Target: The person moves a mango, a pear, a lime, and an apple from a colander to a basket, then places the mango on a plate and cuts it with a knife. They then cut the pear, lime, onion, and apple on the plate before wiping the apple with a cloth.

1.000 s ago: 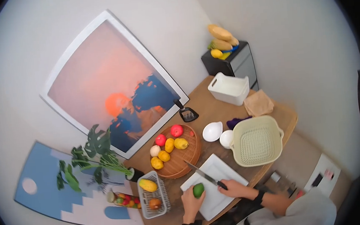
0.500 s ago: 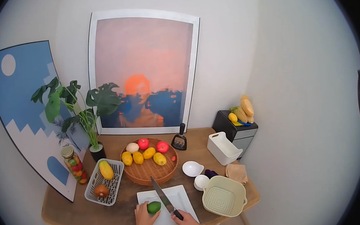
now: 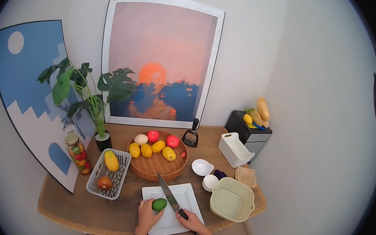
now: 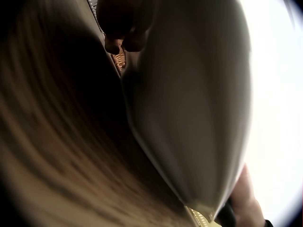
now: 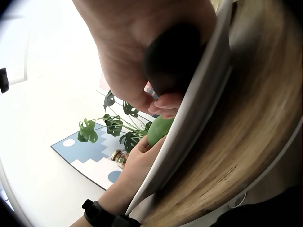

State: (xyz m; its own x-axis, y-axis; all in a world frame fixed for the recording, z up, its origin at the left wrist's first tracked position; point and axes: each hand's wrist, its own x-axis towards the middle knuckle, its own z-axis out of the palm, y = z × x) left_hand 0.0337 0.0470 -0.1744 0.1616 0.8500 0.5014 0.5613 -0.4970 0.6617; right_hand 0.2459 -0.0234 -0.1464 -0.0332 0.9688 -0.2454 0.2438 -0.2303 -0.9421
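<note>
In the head view, my left hand (image 3: 148,216) holds a green fruit (image 3: 159,204) over the left part of a white square plate (image 3: 186,196). My right hand (image 3: 191,221) grips the black handle of a knife (image 3: 169,194), whose blade points away over the plate toward the wicker tray. Blade and fruit are apart. The right wrist view shows my right fingers (image 5: 165,105) curled round the black handle (image 5: 173,56), with the green fruit (image 5: 160,130) in my left hand beyond. In the left wrist view the plate (image 4: 189,104) fills the middle and my left fingers (image 4: 124,43) are dark.
Behind the plate is a round wicker tray (image 3: 159,167) of fruit. A grey basket (image 3: 93,180) and a glass jar (image 3: 78,153) stand left. On the right are white bowls (image 3: 202,167), a pale green basket (image 3: 232,200), a white bin (image 3: 234,150) and a cloth (image 3: 246,176).
The head view has turned from a strong tilt to nearly level. Both hands keep their hold on the fruit and the knife, with little movement over the plate.
</note>
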